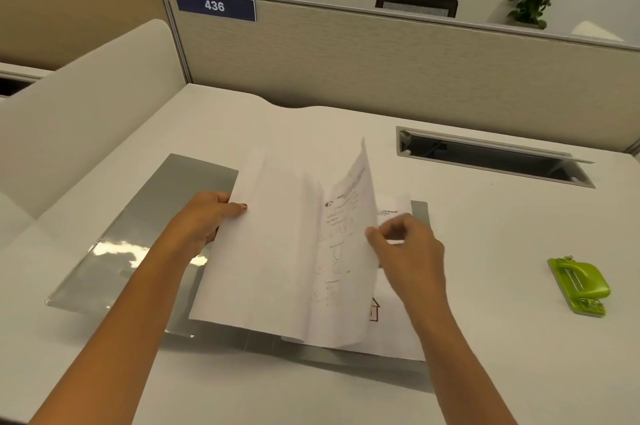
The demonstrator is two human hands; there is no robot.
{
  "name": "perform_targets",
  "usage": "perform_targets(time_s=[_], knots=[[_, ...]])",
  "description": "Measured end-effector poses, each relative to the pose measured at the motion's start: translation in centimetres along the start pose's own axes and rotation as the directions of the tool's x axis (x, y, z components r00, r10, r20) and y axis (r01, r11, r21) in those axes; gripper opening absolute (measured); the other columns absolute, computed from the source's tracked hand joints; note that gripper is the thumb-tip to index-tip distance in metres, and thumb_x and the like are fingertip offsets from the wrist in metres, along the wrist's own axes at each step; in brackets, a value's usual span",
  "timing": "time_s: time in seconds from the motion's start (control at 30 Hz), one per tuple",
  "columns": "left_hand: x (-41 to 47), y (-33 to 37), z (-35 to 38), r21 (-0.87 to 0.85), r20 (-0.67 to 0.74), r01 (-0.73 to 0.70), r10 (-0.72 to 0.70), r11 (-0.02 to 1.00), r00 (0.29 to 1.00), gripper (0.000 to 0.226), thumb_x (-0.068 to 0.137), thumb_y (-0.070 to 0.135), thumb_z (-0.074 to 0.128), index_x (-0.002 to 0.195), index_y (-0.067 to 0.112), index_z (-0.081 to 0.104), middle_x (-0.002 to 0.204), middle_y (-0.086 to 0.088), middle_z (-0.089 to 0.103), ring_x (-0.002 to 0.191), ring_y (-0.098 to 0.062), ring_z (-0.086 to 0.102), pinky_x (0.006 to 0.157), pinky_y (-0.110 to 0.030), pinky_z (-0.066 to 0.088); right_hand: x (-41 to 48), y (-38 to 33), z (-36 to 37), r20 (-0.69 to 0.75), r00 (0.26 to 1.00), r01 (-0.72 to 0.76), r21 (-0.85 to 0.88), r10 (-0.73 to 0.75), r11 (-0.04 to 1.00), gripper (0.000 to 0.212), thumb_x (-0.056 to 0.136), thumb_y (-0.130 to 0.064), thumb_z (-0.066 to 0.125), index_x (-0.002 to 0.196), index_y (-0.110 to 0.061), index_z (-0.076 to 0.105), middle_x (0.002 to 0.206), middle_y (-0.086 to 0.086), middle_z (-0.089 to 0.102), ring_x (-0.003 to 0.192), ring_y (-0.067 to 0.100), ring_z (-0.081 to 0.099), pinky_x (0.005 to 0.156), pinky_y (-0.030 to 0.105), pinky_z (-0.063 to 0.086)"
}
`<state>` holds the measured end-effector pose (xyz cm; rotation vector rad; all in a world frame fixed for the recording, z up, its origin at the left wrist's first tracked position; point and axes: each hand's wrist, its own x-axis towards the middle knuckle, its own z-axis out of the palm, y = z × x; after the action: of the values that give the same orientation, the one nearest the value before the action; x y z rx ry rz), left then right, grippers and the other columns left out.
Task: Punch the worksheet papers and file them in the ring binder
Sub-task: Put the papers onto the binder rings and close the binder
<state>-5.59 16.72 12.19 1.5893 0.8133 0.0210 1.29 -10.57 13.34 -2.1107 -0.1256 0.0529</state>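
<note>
A grey ring binder [145,216] lies open on the white desk, its left cover glossy with glare. White worksheet papers [277,251] rest in it, blank sides up on the left, and one printed sheet [349,216] stands raised near the middle. My left hand [207,216] grips the left edge of the stack, thumb on top. My right hand [408,244] pinches the raised sheet's right edge. More printed paper [394,320] lies flat under my right hand. A green hole punch [580,284] sits apart at the right. The binder's rings are hidden.
A cable slot [491,158] with an open lid cuts into the desk at the back right. A beige partition [381,61] with a "436" sign [214,5] closes the far side. A low white divider [86,106] stands on the left.
</note>
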Motion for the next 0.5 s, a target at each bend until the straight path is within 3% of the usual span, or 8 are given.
perform_targets(time_s=[0.13,0.27,0.33,0.4,0.43,0.5], knots=[[-0.3,0.2,0.2,0.018,0.015,-0.02,0.02,1.0,1.0,0.014,0.088,0.01,0.062,0.099,0.008,0.071,0.093,-0.009,0.075,0.082,-0.023,0.072,0.073,-0.033,0.054,-1.1,-3.9,2.8,0.222,0.971,0.053,0.175,-0.091,0.983,0.009,0.078,-0.021,0.073,0.074,-0.021,0.065,0.071,-0.009,0.069,0.059,0.005,0.068,0.059,0.028,0.06],[-0.8,0.3,0.8,0.049,0.021,-0.051,0.05,0.997,0.999,0.009,0.089,0.013,0.062,0.092,0.01,0.071,0.093,-0.012,0.075,0.079,-0.024,0.073,0.075,-0.034,0.056,-2.1,-5.8,6.7,0.299,0.936,0.137,0.177,-0.186,0.975,0.007,0.08,-0.016,0.072,0.078,-0.016,0.065,0.077,-0.003,0.071,0.059,0.009,0.069,0.06,0.025,0.06],[-1.1,0.6,1.2,0.058,0.01,-0.063,0.062,0.996,0.998,0.018,0.092,0.02,0.06,0.095,0.006,0.069,0.096,-0.017,0.073,0.082,-0.029,0.071,0.076,-0.038,0.057,-2.8,-6.0,8.7,0.328,0.919,0.178,0.151,-0.219,0.972,0.005,0.084,-0.019,0.069,0.086,-0.017,0.064,0.085,-0.002,0.069,0.07,0.011,0.069,0.066,0.022,0.06],[-1.3,0.8,1.8,0.057,-0.019,-0.051,0.052,0.997,0.998,0.036,0.096,0.035,0.052,0.094,0.002,0.066,0.092,-0.019,0.069,0.081,-0.034,0.067,0.085,-0.045,0.055,-3.6,-5.8,10.3,0.371,0.901,0.193,0.127,-0.227,0.973,0.015,0.089,-0.025,0.063,0.102,-0.018,0.065,0.101,0.0,0.069,0.088,0.015,0.067,0.081,0.03,0.059],[-1.4,0.9,2.0,0.077,-0.06,-0.043,0.048,0.996,0.997,0.042,0.096,0.043,0.048,0.085,0.005,0.063,0.081,-0.015,0.065,0.073,-0.03,0.063,0.089,-0.046,0.053,-4.1,-5.8,10.9,0.404,0.886,0.198,0.114,-0.227,0.974,0.022,0.092,-0.027,0.06,0.112,-0.018,0.063,0.11,0.0,0.068,0.097,0.016,0.065,0.088,0.033,0.057],[-1.7,0.8,2.4,0.139,-0.133,-0.046,0.065,0.989,0.989,0.044,0.093,0.049,0.049,0.069,0.013,0.053,0.066,-0.005,0.051,0.064,-0.021,0.05,0.081,-0.037,0.05,-5.0,-5.4,11.6,0.468,0.85,0.22,0.101,-0.242,0.97,0.031,0.096,-0.03,0.053,0.125,-0.018,0.058,0.124,0.0,0.063,0.109,0.017,0.061,0.099,0.035,0.051]])
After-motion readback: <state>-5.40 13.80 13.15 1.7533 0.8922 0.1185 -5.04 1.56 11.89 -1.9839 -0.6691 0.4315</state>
